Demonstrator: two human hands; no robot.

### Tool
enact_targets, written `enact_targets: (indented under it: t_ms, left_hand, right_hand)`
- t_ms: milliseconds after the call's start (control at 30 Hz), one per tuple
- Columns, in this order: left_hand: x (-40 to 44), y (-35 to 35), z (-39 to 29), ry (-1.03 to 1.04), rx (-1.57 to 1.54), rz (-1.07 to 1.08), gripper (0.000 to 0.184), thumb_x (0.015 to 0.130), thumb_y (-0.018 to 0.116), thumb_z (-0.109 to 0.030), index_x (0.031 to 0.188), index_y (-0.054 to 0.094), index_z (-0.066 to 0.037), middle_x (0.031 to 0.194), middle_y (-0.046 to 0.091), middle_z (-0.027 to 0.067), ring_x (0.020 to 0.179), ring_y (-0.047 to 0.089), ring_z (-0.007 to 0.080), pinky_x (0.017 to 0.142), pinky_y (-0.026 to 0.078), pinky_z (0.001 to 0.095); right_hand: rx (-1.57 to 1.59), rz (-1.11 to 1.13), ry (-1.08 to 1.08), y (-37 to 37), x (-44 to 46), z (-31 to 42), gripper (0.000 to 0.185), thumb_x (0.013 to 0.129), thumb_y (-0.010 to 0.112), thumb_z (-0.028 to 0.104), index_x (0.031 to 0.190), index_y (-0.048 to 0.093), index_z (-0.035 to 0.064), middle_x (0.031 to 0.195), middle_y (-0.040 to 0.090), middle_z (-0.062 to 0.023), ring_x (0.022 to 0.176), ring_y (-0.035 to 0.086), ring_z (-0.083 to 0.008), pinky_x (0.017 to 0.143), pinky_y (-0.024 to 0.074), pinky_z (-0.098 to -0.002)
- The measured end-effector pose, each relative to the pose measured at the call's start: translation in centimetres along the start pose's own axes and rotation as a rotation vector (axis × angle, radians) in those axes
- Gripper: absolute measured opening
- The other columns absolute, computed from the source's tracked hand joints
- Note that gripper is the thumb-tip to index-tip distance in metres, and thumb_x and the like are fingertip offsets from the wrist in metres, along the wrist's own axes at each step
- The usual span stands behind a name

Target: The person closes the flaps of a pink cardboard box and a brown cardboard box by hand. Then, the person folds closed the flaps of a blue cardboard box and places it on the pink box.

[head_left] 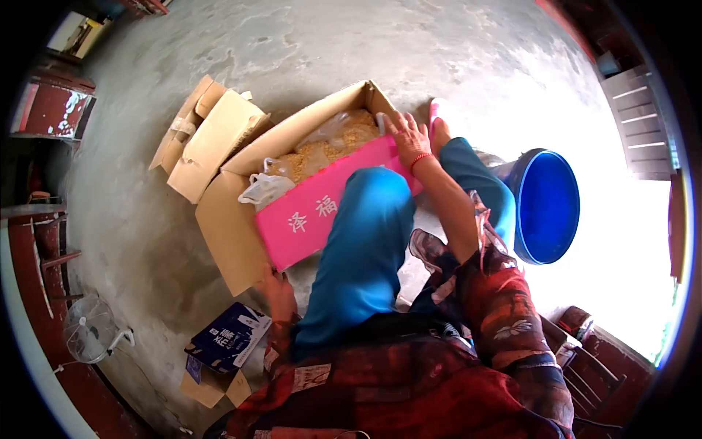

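A long cardboard box (289, 140) stands open on the floor in front of me. Its near side is bright pink (292, 234) with white characters. Inside lie clear plastic bags of yellow, grain-like pieces (316, 156). My right hand (409, 139) grips the box's far right corner, fingers bent over the rim and a red band at the wrist. At the lower left corner, my left hand (278, 293) closes on the edge where the pink side meets a brown flap (230, 230). My left knee covers part of the pink side.
Left of the box lies another cardboard box (216, 150). A dark blue printed carton (227, 336) sits near my left arm. A blue drum (548, 207) stands to the right, a fan (89, 329) at lower left, a wooden chair (589, 373) at lower right.
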State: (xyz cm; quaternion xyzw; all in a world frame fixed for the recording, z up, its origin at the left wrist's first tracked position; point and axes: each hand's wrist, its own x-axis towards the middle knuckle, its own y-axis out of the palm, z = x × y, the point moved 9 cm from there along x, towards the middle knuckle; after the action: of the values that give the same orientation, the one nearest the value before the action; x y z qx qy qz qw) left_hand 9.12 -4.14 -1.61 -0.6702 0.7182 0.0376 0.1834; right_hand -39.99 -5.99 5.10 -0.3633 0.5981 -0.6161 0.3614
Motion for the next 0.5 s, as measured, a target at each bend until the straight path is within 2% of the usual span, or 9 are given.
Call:
enact_targets:
  t_ms: [33, 67, 133, 200, 267, 300, 333, 433, 500]
  left_hand:
    - [-0.1, 0.3, -1.1, 0.006, 0.047, 0.009, 0.034, 0.076, 0.058, 0.0, 0.109, 0.048, -0.002, 0.107, 0.051, 0.0107, 0.096, 0.049, 0.0171, 0.085, 0.037, 0.029]
    - [-0.3, -0.9, -0.2, -0.167, -0.237, -0.199, 0.04, 0.075, 0.06, 0.001, 0.113, 0.046, 0.001, 0.108, 0.052, 0.0112, 0.096, 0.05, 0.018, 0.086, 0.038, 0.0295]
    - [-1.2, -1.7, 1.3, -0.32, -0.519, -0.422, 0.047, 0.073, 0.062, 0.001, 0.116, 0.044, 0.003, 0.108, 0.052, 0.0118, 0.096, 0.051, 0.0188, 0.086, 0.038, 0.03]
    - [-0.7, -1.6, -0.4, -0.182, -0.279, -0.4, 0.057, 0.071, 0.066, -0.003, 0.121, 0.041, 0.002, 0.111, 0.051, 0.0131, 0.1, 0.051, 0.0203, 0.087, 0.039, 0.0298]
    - [-0.5, -0.9, -1.8, -0.186, -0.094, -0.372, 0.067, 0.067, 0.071, -0.007, 0.125, 0.038, 0.002, 0.117, 0.049, 0.0155, 0.107, 0.049, 0.024, 0.09, 0.038, 0.0314]
    - [0.5, 0.9, -4.9, 0.151, 0.255, -0.212, 0.075, 0.064, 0.073, -0.011, 0.128, 0.035, 0.001, 0.123, 0.042, 0.0205, 0.112, 0.043, 0.0303, 0.094, 0.035, 0.0345]
    - [0.2, 4.0, -7.3, 0.484, 0.6, -0.035, 0.084, 0.061, 0.075, -0.014, 0.131, 0.031, -0.001, 0.129, 0.034, 0.0256, 0.118, 0.036, 0.0367, 0.098, 0.031, 0.0375]
    - [0.8, 5.9, -6.8, 0.367, 0.81, 0.085, 0.1, 0.056, 0.078, -0.03, 0.137, 0.023, -0.008, 0.132, 0.011, 0.0367, 0.122, 0.022, 0.0482, 0.102, 0.023, 0.0433]
    - [1.2, 5.2, -5.9, 0.324, 0.843, 0.102, 0.097, 0.06, 0.076, -0.029, 0.137, 0.02, -0.008, 0.133, 0.014, 0.0337, 0.123, 0.024, 0.0448, 0.101, 0.025, 0.0425]
  right_hand:
    - [-0.044, 0.074, -0.172, 0.3, 0.6, 2.0, 0.042, 0.083, 0.043, 0.018, 0.125, 0.04, 0.0166, 0.131, 0.037, -0.0037, 0.128, 0.026, -0.0216, 0.094, 0.0317, -0.0491]
    - [-0.085, 0.143, -0.346, 0.9, 0.8, 4.0, 0.041, 0.084, 0.043, 0.017, 0.125, 0.041, 0.0156, 0.132, 0.037, -0.0032, 0.128, 0.026, -0.0205, 0.095, 0.0306, -0.0495]
    - [-0.152, 0.354, -0.343, 3.9, 1.5, 4.4, 0.035, 0.085, 0.043, 0.017, 0.119, 0.048, 0.0155, 0.128, 0.045, -0.0011, 0.121, 0.038, -0.0187, 0.091, 0.0323, -0.0519]
    - [-0.17, 0.633, -0.148, 4.8, 1.9, 3.7, 0.038, 0.08, 0.049, 0.009, 0.117, 0.046, 0.0179, 0.118, 0.05, -0.0038, 0.121, 0.035, -0.0197, 0.09, 0.0343, -0.0502]
    - [-0.138, 0.648, -0.142, 4.1, 1.9, 3.9, 0.042, 0.08, 0.048, 0.009, 0.121, 0.043, 0.019, 0.119, 0.049, -0.0043, 0.122, 0.035, -0.0199, 0.09, 0.0344, -0.0505]
    - [-0.121, 0.669, -0.126, 4.3, 1.6, 3.5, 0.046, 0.08, 0.047, 0.009, 0.124, 0.04, 0.02, 0.121, 0.047, -0.0048, 0.122, 0.034, -0.0201, 0.09, 0.0346, -0.0509]
    - [-0.114, 0.667, -0.13, 4.7, 0.9, 3.2, 0.046, 0.08, 0.047, 0.009, 0.124, 0.04, 0.02, 0.121, 0.047, -0.0048, 0.122, 0.034, -0.0201, 0.09, 0.0346, -0.0509]
    - [-0.002, 0.283, -0.263, 3.0, -0.2, 2.8, 0.052, 0.082, 0.044, 0.01, 0.132, 0.032, 0.0205, 0.129, 0.037, -0.0063, 0.127, 0.028, -0.0212, 0.094, 0.0327, -0.0462]
    - [0.054, 0.121, -0.319, 3.3, -1.2, 2.0, 0.048, 0.082, 0.044, 0.011, 0.129, 0.036, 0.0188, 0.128, 0.038, -0.0058, 0.127, 0.028, -0.0208, 0.092, 0.034, -0.0457]
